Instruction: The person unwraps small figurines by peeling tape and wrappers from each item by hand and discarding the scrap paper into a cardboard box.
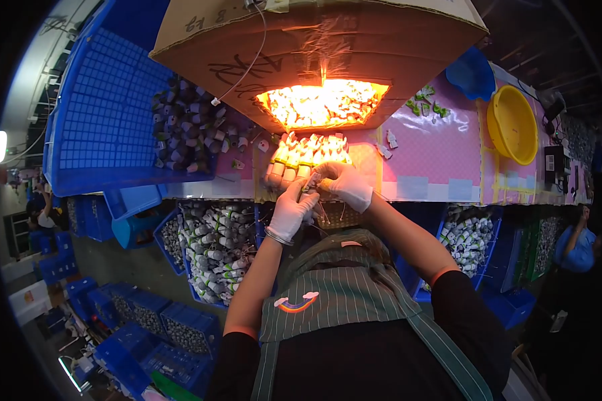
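Observation:
My left hand (290, 212), in a white glove, is closed in a pinch at the table's front edge. My right hand (347, 186), gloved too, meets it from the right with bent fingers. Between their fingertips is a small grey-white part (312, 182), partly covered by the fingers; its exact kind is too small to tell. Just beyond the hands lies a row of white-and-grey pieces with yellow-green bands (301, 160), side by side under bright orange light.
A cardboard box (227, 67) with a glowing opening stands behind the row. To the left is a blue crate (107, 100) beside a heap of dark grey pieces (188, 127). A yellow basin (512, 125) sits at right. Bins of white-and-green pieces (222, 247) stand below the table edge.

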Motion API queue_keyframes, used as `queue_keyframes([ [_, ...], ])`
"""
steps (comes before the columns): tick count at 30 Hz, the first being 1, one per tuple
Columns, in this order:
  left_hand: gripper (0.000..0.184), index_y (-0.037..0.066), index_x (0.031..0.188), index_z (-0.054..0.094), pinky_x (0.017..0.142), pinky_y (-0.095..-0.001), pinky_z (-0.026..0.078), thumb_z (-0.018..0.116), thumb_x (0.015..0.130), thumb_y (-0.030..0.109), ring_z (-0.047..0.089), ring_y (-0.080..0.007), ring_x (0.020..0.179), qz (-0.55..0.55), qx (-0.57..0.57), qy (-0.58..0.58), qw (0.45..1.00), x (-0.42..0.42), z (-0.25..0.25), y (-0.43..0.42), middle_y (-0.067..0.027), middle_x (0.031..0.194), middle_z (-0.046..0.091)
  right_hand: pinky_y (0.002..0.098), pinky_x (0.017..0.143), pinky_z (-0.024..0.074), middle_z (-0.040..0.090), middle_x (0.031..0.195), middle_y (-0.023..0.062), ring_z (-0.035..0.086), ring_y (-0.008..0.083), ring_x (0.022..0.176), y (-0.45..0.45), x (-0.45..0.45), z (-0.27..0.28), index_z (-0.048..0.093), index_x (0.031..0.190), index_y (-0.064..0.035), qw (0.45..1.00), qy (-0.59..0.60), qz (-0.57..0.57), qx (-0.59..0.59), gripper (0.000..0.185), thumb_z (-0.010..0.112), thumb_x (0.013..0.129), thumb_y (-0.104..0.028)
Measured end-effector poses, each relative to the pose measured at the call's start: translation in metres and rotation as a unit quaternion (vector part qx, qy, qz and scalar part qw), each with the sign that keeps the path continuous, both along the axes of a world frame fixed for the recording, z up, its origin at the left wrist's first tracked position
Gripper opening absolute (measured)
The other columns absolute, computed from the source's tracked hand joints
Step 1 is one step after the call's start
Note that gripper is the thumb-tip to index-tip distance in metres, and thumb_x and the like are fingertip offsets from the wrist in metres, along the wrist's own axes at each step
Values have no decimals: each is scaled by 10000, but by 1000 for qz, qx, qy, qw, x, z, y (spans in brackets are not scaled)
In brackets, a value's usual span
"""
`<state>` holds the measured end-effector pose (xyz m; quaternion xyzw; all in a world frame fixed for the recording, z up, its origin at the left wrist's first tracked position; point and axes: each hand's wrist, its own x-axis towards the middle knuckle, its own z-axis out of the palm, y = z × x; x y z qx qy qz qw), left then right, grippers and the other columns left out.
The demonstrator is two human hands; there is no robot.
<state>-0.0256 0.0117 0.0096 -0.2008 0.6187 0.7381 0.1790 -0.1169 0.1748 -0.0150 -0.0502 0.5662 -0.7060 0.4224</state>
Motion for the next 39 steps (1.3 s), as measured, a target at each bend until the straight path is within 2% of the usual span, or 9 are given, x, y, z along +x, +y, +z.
queue_keyframes([
  [5, 372, 37, 1267, 557, 551, -230, 471, 653, 921, 136, 586, -89, 618, -7, -100, 73, 992, -2, -5, 6, -43, 783, 639, 230, 628, 489, 651, 911, 27, 574, 75, 755, -1, 1, -9, 633, 1050, -13, 1000, 6, -12, 8, 181, 631, 891, -99],
  [10, 354, 11, 1203, 603, 725, -309, 530, 681, 873, 112, 662, -149, 798, -71, -285, 150, 944, -2, -11, 17, -97, 918, 699, 275, 649, 512, 662, 918, 63, 599, 122, 796, 26, -2, -5, 645, 1019, -14, 994, 27, 28, 105, 222, 671, 890, -192],
  [13, 297, 18, 1161, 587, 607, -284, 523, 665, 905, 148, 641, -121, 711, -26, -110, 16, 993, -6, -22, 17, -65, 849, 680, 333, 698, 513, 674, 947, 105, 666, 229, 791, 68, -34, -61, 617, 1138, -91, 867, 379, -46, 321, 308, 656, 896, -279],
  [15, 279, 30, 1152, 550, 514, -244, 496, 638, 940, 188, 612, -87, 677, 3, -10, -23, 1000, -8, -25, 17, -48, 845, 656, 400, 744, 510, 658, 997, 136, 652, 335, 861, 90, -56, -79, 627, 1074, -120, 748, 350, -108, 554, 256, 619, 893, -300],
  [21, 334, 14, 1204, 505, 531, -271, 516, 623, 954, 201, 616, -115, 687, 10, 100, -65, 993, -12, -24, 14, -79, 981, 652, 459, 733, 496, 649, 1002, 155, 626, 382, 883, 104, -61, -139, 579, 965, -107, 743, 400, -81, 530, 216, 594, 901, -313],
  [25, 281, 1, 1156, 541, 573, -257, 514, 603, 964, 197, 607, -114, 644, 45, 82, -22, 995, -13, -4, 19, -78, 833, 649, 404, 690, 513, 661, 966, 143, 664, 319, 823, 91, -63, -103, 559, 989, -80, 786, 322, -47, 525, 168, 617, 902, -211],
  [27, 280, 8, 1158, 544, 565, -253, 509, 608, 961, 197, 602, -109, 635, 29, 55, -17, 998, -13, 0, 13, -74, 811, 646, 325, 616, 513, 665, 922, 102, 667, 201, 752, 84, -55, -83, 548, 1027, -37, 959, 167, -83, 211, 174, 643, 895, -98],
  [33, 358, 24, 1245, 530, 530, -232, 481, 635, 938, 176, 577, -89, 602, -17, -30, -24, 999, -12, 12, 10, -59, 790, 640, 260, 752, 526, 676, 932, 100, 651, 142, 857, 37, -24, 14, 581, 1074, 12, 984, 153, 59, 69, 221, 650, 878, -63],
  [39, 429, 19, 1298, 513, 506, -231, 462, 654, 923, 172, 555, -87, 572, -24, -61, -25, 998, -14, 16, 8, -56, 766, 627, 284, 820, 516, 682, 960, 101, 640, 147, 921, 19, -22, 37, 583, 1090, 38, 989, 109, -25, 94, 245, 649, 862, -21],
])
